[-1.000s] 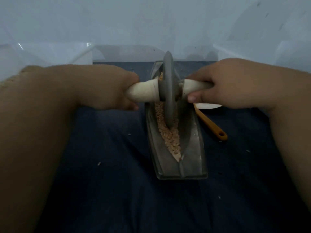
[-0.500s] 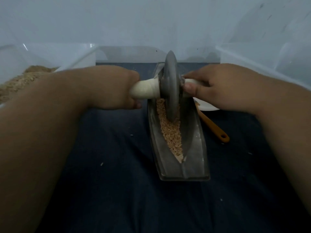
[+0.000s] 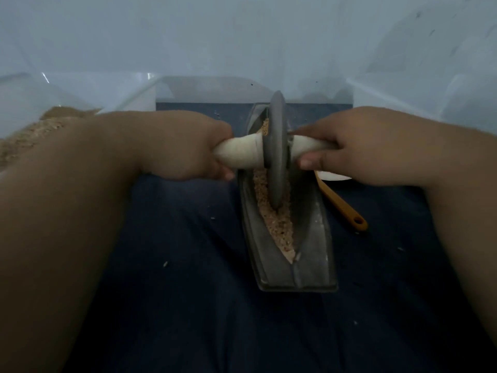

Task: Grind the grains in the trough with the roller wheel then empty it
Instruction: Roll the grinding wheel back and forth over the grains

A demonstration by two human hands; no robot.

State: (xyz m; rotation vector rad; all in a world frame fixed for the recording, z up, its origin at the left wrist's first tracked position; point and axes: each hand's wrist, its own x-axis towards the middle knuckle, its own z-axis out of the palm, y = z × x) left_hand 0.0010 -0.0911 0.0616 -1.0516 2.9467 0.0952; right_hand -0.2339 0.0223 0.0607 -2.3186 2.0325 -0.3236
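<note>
— Where is the roller wheel sitting?
— It is standing upright on its edge inside the trough, toward the trough's far half, with its lower rim pressing into the grains.
— And the grains?
— They are lying in a narrow tan line along the bottom of the trough's groove, running from under the wheel to the trough's near end.
— What are the hands doing?
— The left hand is gripping the pale handle sticking out on the trough's left side, fingers curled close together round it. The right hand is holding the matching handle on the trough's right side, fingers wrapping over the top and the thumb pinching it from beneath.
— Anything else lying about?
— An orange utensil handle is lying just right of the trough, its far end disappearing behind the right hand beside a white dish. The trough is resting on a dark blue cloth. Well left of the trough, a clear bin is holding a heap of tan meal, and loose specks are dotting the cloth around the trough
</note>
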